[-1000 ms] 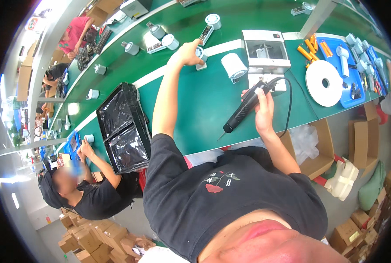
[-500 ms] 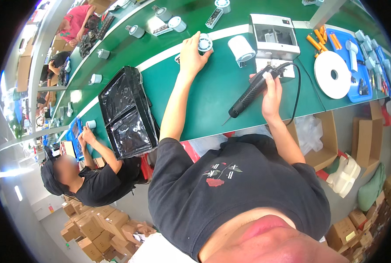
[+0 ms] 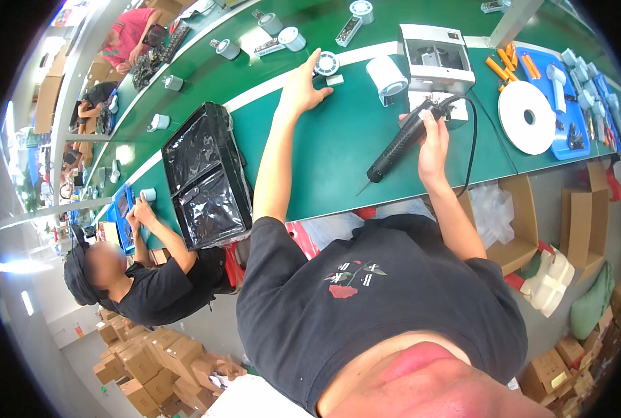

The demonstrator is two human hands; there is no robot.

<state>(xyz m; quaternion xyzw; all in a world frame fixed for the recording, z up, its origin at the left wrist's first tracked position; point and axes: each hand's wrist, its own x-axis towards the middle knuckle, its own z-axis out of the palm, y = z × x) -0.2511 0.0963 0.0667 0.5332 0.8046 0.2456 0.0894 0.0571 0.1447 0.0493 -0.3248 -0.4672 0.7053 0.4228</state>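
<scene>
My right hand [image 3: 432, 150] is wrapped round a black electric screwdriver [image 3: 397, 148], whose thin bit slants down to the left above the green bench. My left hand [image 3: 302, 90] reaches far out with its fingers spread. Between its thumb and index finger stands a small pale-blue round part [image 3: 328, 63] with a ringed top and a light block at its base. Whether a fingertip still touches it, I cannot tell. To the right of it is a larger pale-blue cylindrical housing [image 3: 386, 76], tilted beside a white box-shaped machine [image 3: 437, 52] with an open front.
A black plastic-lined tray [image 3: 209, 177] lies at left. Several pale-blue parts [image 3: 292, 39] stand along the far green strip. At right are a white reel [image 3: 527, 118], orange cylinders [image 3: 496, 69] and a blue tray [image 3: 576, 143]. A co-worker [image 3: 157, 279] handles a part on the left.
My left hand has opened from around the small round part and drawn slightly left, baring its base. My right hand keeps hold of the screwdriver. The view has shifted a little.
</scene>
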